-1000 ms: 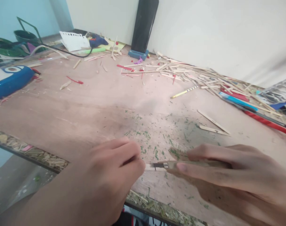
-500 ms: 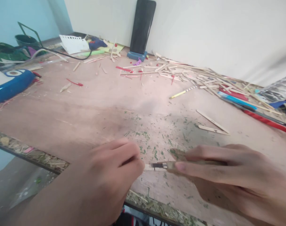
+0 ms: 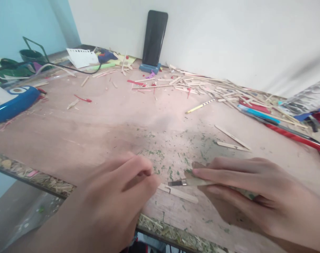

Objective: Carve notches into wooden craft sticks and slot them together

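My left hand (image 3: pixel 117 196) is closed, its thumb and fingers pinching the left end of a flat wooden craft stick (image 3: pixel 182 195). The stick lies low over the tabletop and bears a dark, hook-shaped mark near the fingertips. Wrapped round a craft knife (image 3: pixel 193 180) is my right hand (image 3: pixel 241 186), the short blade pointing left. The blade is just above the stick's far edge in the picture; whether it touches cannot be told. A brown piece shows beneath the right hand, mostly hidden. Green shavings (image 3: pixel 173 172) are scattered beyond both hands.
Two loose sticks (image 3: pixel 232 137) lie to the right. A striped yellow stick (image 3: pixel 199 106), a pile of sticks (image 3: pixel 202 82) and a phone on a blue stand (image 3: pixel 154 38) are farther back. Pens (image 3: pixel 260 114) lie at right, a blue-and-white object (image 3: pixel 14 103) at left.
The knife blade has shifted from over the stick to its far side, uncovering the stick's right end. My right fingers have changed position on the handle. The view has moved slightly.
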`<state>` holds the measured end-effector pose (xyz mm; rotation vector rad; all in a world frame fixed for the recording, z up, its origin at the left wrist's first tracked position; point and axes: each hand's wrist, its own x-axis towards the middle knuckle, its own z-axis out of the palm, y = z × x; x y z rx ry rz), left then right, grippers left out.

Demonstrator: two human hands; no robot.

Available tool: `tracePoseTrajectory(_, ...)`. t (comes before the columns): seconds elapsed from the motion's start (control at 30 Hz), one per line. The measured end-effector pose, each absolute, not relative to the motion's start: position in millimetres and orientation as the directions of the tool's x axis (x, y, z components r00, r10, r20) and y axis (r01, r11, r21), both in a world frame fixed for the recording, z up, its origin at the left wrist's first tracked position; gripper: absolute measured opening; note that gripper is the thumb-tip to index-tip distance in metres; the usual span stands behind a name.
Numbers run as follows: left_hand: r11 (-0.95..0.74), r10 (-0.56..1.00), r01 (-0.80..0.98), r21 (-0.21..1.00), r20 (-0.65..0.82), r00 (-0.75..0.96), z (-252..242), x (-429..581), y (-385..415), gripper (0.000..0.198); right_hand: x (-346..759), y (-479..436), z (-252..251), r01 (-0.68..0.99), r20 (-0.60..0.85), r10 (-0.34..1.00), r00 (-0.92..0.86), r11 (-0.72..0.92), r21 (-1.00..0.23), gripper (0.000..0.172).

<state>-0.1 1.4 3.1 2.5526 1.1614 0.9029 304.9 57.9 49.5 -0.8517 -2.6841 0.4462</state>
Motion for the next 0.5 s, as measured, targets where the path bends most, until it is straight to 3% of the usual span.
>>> tracePoseTrajectory(0.13, -0.769, 0.637, 0.549, 0.326, 0.46, 0.619, 7.0, 2.1, 2.8, 0.015, 305.4, 56.4, 48.6, 0.522, 0.121, 0.605, -0.787, 0.758, -0.391, 0.042)
tracePoseTrajectory(0.5, -0.815, 0.559, 0.558, 0.159, 0.471, 0.682, 2.9, 3.9, 5.9, 0.04, 310.9, 55.7, 52.0, 0.52, 0.109, 0.59, -0.8, 0.772, -0.365, 0.037)
